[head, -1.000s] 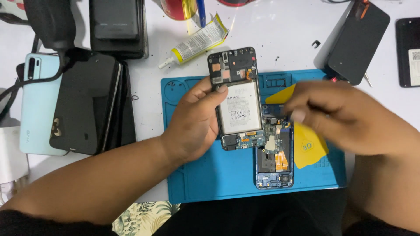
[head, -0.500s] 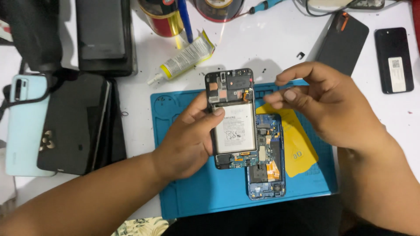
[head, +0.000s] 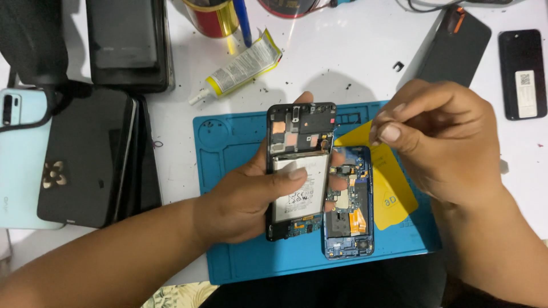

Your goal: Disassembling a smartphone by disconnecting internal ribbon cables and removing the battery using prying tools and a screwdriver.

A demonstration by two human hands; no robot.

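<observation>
Here, along the worktop's left edge, a pale blue phone [head: 20,157] and a stack of dark phones [head: 91,157] are lying side by side. A glue tube [head: 240,67] is resting near the back edge. Over the blue repair mat [head: 228,142], the left hand [head: 245,202] is gripping an opened black phone [head: 299,171], thumb on its battery. Just beside it, a blue phone frame [head: 349,205] is lying on the mat, overlapping a yellow card [head: 394,188]. The right hand [head: 442,142] is hovering with fingertips pinched; whether they are holding anything cannot be told.

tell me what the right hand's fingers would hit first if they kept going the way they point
The right hand points its pinched fingers leftward, so they would probably meet the upper edge of the opened phone gripped in the left hand. Depth is unclear; they might pass above it.
</observation>
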